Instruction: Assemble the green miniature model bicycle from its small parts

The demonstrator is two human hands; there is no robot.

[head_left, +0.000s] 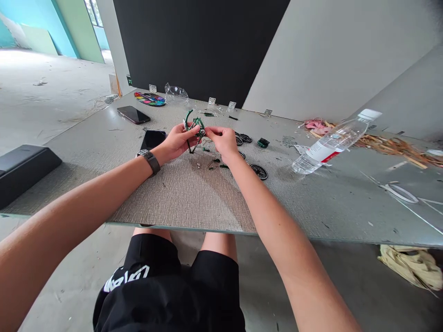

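Above the table, my left hand [180, 139] is closed around a small green and black model bicycle frame [197, 123], with a curved green fender-like piece [188, 119] rising at its top. My right hand [224, 141] meets it from the right, thumb and fingers pinched at the frame's side. Whatever small part sits in that pinch is hidden by the fingers. Several black spoked toy wheels [259, 172] lie beside and behind my right hand. Small loose parts [215, 161] are scattered on the table below the hands, near a little dark green piece [263, 143].
A clear water bottle [323, 146], leaning in view, stands at right near dried plant strips [387, 145]. Toward the left are a phone [133, 115], a paint palette [149, 98], clear plastic packaging [176, 94] and a dark wedge-shaped box [27, 170]. Another dark flat object [153, 139] lies behind my left wrist.
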